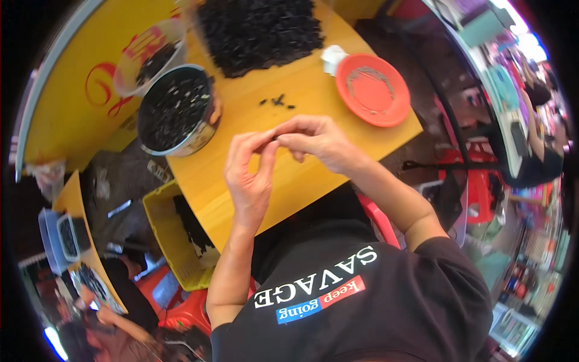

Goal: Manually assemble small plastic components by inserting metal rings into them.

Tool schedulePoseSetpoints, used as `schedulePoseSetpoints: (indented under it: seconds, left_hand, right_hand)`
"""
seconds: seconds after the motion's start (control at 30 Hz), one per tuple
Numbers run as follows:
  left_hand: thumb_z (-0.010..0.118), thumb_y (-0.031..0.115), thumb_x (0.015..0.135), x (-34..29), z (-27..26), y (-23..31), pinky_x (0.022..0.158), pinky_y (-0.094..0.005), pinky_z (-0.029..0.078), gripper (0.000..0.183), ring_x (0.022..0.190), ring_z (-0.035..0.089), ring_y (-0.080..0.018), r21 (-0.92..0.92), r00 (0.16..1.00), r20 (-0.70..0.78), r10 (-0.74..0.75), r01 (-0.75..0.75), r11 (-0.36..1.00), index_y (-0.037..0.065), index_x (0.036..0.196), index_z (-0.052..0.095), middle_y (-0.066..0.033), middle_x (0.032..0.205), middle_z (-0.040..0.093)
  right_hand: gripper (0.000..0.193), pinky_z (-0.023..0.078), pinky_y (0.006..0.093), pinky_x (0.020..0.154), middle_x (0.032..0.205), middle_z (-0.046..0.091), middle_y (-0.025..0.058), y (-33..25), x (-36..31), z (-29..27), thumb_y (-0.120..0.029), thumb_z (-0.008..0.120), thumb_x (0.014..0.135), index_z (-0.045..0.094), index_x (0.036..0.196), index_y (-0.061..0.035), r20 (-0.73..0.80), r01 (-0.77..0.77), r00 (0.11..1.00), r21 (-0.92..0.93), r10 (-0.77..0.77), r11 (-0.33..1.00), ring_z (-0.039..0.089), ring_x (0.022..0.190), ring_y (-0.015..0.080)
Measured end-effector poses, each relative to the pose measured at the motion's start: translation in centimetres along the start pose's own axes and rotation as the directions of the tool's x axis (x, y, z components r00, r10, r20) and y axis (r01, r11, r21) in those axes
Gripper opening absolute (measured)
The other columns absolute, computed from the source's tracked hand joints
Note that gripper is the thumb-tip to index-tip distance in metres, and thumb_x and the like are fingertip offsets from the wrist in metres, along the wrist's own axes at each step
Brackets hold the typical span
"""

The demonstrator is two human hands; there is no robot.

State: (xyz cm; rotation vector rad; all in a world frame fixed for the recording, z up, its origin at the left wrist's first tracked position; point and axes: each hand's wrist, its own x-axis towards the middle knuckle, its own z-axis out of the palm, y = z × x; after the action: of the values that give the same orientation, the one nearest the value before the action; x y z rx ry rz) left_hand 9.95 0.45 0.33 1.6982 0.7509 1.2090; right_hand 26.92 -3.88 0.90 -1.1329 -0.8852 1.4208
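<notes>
Over yellow worktop (199, 187) with crate (158, 220) at its left, pinching dark bit (276, 137) in left fingers (246, 146) and right fingers (304, 126).

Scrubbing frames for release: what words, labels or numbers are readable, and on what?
Wording withheld; locations only.
Black T-shirt: large white lettering, readable.
Red-and-blue strip on it: lettering, readable.
Yellow panel: large red characters, not clearly legible.
Bucket: outer print, too small to read.
Right background: too blurred to read.

We've got our two hands (248, 178) (319, 143), one red plate (399, 96), one bucket (202, 139), one clear tub (129, 69), one yellow crate (161, 226), too many black bits (259, 36) to count.
</notes>
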Motion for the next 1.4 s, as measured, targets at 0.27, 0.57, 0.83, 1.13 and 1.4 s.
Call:
schedulePoseSetpoints:
  seconds: [0.27,0.57,0.83,1.13,1.4]
  left_hand:
    - [0.069,-0.009,0.087,-2.0,0.5,-0.2,0.079,-0.0296,0.053,0.022,0.089,0.065,-0.02,0.157,0.993,0.092,0.073,-0.087,0.984,0.001,0.106,0.07,-0.0108,0.103,0.066]
    - [0.067,-0.009,0.089,-3.5,2.0,-0.6,0.084,-0.0279,0.05,0.024,0.09,0.062,-0.0157,0.106,0.977,0.209,-0.034,0.012,0.994,0.0,0.111,0.066,-0.0075,0.102,0.063]
    - [0.068,-0.009,0.088,-4.5,2.0,-2.1,0.084,-0.0257,0.049,0.021,0.092,0.06,-0.0133,-0.027,0.962,0.206,-0.178,0.187,0.982,0.0,0.107,0.067,-0.0074,0.106,0.061]
    - [0.067,-0.008,0.09,-4.7,0.6,-3.0,0.087,-0.0252,0.05,0.016,0.097,0.061,-0.0135,-0.021,0.946,0.198,-0.257,0.267,0.964,-0.001,0.104,0.067,-0.007,0.107,0.062]
    - [0.066,-0.008,0.091,-5.4,0.3,-3.4,0.086,-0.0255,0.052,0.015,0.097,0.063,-0.0139,-0.07,0.924,0.227,-0.307,0.33,0.941,-0.002,0.105,0.067,-0.0072,0.104,0.064]
  right_hand:
    - [0.028,0.048,0.0206,0.061,0.099,0.069,0.0043,1.7,-2.6,0.2,-0.015,0.064,0.099,0.063,0.123,-0.0002,-0.033,0.033,0.999,0.011,-0.033,0.999,0.057,0.071,0.0054]
    - [0.038,0.05,0.0238,0.065,0.098,0.069,0.0054,2.6,-4.7,-1.4,-0.015,0.061,0.099,0.053,0.133,0.0008,-0.059,0.052,0.996,-0.185,-0.064,0.981,0.06,0.074,0.0075]
    - [0.017,0.054,0.0287,0.069,0.085,0.073,0.0084,1.3,-5.5,-5.6,-0.016,0.067,0.092,0.072,0.1,-0.0016,-0.148,0.172,0.942,-0.556,-0.301,0.813,0.068,0.077,0.012]
    - [0.014,0.054,0.0425,0.078,0.092,0.073,0.0104,-2.0,-3.3,-17.0,-0.017,0.068,0.086,0.072,0.092,-0.0054,-0.209,-0.103,0.91,-0.951,-0.358,0.293,0.071,0.088,0.0298]
    - [0.013,0.052,0.0459,0.076,0.1,0.068,0.0099,-1.7,-1.6,-15.9,-0.019,0.065,0.089,0.068,0.092,-0.0061,-0.121,-0.115,0.95,-0.993,-0.288,0.038,0.068,0.089,0.0322]
